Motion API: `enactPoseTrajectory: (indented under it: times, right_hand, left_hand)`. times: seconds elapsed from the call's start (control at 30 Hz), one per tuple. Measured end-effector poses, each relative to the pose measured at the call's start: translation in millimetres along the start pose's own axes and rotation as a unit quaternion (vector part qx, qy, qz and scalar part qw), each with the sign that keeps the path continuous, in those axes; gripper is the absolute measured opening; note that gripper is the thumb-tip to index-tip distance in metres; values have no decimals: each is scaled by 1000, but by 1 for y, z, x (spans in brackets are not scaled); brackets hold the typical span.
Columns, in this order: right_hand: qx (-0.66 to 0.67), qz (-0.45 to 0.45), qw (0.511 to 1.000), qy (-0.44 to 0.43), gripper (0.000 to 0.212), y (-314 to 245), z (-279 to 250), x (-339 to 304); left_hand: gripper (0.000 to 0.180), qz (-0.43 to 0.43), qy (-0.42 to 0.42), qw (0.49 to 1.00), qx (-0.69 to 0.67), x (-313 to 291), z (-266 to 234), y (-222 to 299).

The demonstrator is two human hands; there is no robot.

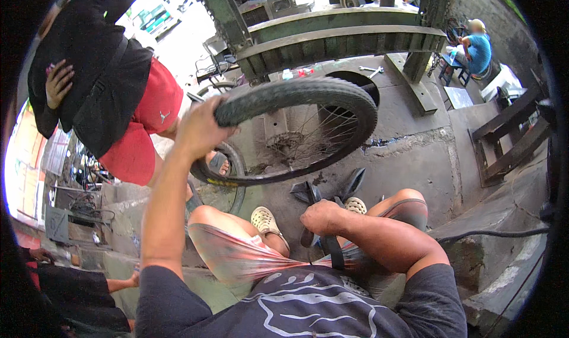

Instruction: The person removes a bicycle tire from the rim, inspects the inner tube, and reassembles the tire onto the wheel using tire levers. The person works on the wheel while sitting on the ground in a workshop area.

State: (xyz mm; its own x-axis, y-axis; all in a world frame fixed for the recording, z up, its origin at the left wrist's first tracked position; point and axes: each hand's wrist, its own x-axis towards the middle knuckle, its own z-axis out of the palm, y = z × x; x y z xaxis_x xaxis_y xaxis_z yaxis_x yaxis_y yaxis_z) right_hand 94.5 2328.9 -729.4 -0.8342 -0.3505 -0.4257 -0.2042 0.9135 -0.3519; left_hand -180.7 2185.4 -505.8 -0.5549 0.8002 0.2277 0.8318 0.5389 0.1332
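My left hand (203,127) is closed around the tyre of a bicycle wheel (296,96), at its left side. The wheel is tilted in front of me, its spokes and rear sprockets (287,141) showing through the rim. Between my knees, my right hand (325,218) is closed on a limp, flat black band that looks like a deflated inner tube (335,252). Dark folds of it (353,184) show beyond the fist, below the wheel. What lies inside the fist is hidden.
A person in red shorts (133,142) stands close at left, beside another bicycle tyre (237,190). A green metal frame (344,45) stands ahead, with a wrench (373,71) on the floor near it. A black hose (498,235) runs in from the right. Someone in blue (477,53) sits farther off.
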Motion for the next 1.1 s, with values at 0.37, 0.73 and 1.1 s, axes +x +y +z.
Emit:
enactPoseTrajectory:
  times: [0.37, 0.73, 1.1]
  right_hand:
    - [0, 12, 1000, 15, 23, 9, 9, 14]
    - [-26, -30, 999, 11, 26, -2, 17, 20]
    - [20, -4, 1000, -16, 27, -5, 14, 3]
  left_hand:
    - [87, -16, -40, 990, -132, -32, 51, -62]
    - [88, 117, -73, 984, -114, 62, 36, 11]
    - [71, 54, -42, 997, -32, 50, 56, 36]
